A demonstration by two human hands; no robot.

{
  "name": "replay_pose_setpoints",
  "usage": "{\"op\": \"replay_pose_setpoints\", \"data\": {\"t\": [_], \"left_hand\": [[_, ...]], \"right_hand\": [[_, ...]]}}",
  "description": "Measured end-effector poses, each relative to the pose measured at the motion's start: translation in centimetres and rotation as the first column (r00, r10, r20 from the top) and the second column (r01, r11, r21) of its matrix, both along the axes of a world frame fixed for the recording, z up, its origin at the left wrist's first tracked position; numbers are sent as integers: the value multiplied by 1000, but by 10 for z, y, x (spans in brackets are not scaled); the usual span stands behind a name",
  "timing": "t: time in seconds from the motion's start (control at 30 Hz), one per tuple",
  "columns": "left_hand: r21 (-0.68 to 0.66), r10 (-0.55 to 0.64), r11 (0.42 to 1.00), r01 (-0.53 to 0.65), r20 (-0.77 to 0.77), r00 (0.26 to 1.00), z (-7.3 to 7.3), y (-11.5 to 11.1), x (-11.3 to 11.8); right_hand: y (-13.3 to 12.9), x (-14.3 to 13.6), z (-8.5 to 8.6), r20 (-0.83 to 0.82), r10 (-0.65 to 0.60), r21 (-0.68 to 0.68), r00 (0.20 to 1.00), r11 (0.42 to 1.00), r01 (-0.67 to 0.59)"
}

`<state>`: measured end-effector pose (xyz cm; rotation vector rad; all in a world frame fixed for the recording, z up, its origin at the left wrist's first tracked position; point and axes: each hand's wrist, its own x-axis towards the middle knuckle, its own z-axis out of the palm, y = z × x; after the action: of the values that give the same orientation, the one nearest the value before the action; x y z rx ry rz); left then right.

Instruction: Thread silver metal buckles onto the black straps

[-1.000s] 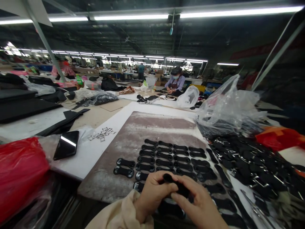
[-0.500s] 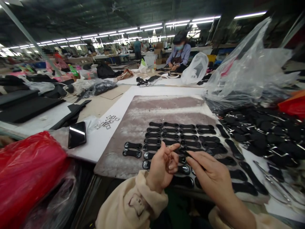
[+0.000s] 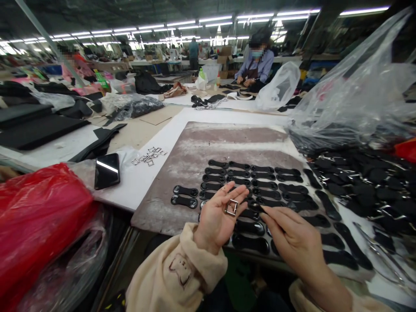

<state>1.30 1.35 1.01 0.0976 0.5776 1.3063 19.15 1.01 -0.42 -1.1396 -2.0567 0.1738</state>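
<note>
Palm up, my left hand [image 3: 219, 216] is spread over the front of the brown board [image 3: 162, 186], with a square metal buckle [image 3: 231, 208] lying on its fingers. Close on its right, my right hand [image 3: 289, 229] pinches a small dark piece [image 3: 258, 208] between thumb and fingertips; its shape is hard to make out against the black pieces. Rows of black tabs [image 3: 264, 184] with rounded, glossy ends cover the board's middle and right. Two more tabs [image 3: 184, 196] lie apart on the left. Several loose buckles [image 3: 150, 156] sit on white paper beyond the board's left edge.
A black phone [image 3: 107, 171] and a red plastic bag [image 3: 42, 216] are at the left. On the right are a pile of black pieces with buckles [image 3: 354, 177], metal scissors [image 3: 380, 251] and a large clear bag [image 3: 354, 95]. A person [image 3: 255, 65] works across the table.
The fingers of my left hand have uncurled, and the buckle now shows on them. My right hand keeps its pinch, a little farther right in view. The whole view has shifted slightly.
</note>
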Motion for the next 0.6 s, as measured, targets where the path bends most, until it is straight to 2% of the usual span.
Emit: {"op": "replay_pose_setpoints", "data": {"t": [0.2, 0.3, 0.43, 0.53, 0.6], "left_hand": [[-5, -72, 997, 73, 95, 993, -1, 0, -5], [-29, -92, 995, 95, 78, 993, -2, 1, -4], [-48, 16, 999, -16, -16, 1000, -5, 1, 1], [13, 91, 996, -90, -71, 993, -4, 1, 5], [89, 103, 992, -91, -138, 985, -2, 0, 7]], "right_hand": [[-1, -5, 0, -6, 39, -34, 999, 999, -39], [-1, -6, 2, -11, 40, -44, 999, 998, -41], [-1, -7, 1, -25, 14, -56, 1000, 998, -16], [-2, -9, 0, -85, 42, -175, 995, 983, -56], [-3, -12, 3, -150, 77, -329, 986, 936, -123]]}}
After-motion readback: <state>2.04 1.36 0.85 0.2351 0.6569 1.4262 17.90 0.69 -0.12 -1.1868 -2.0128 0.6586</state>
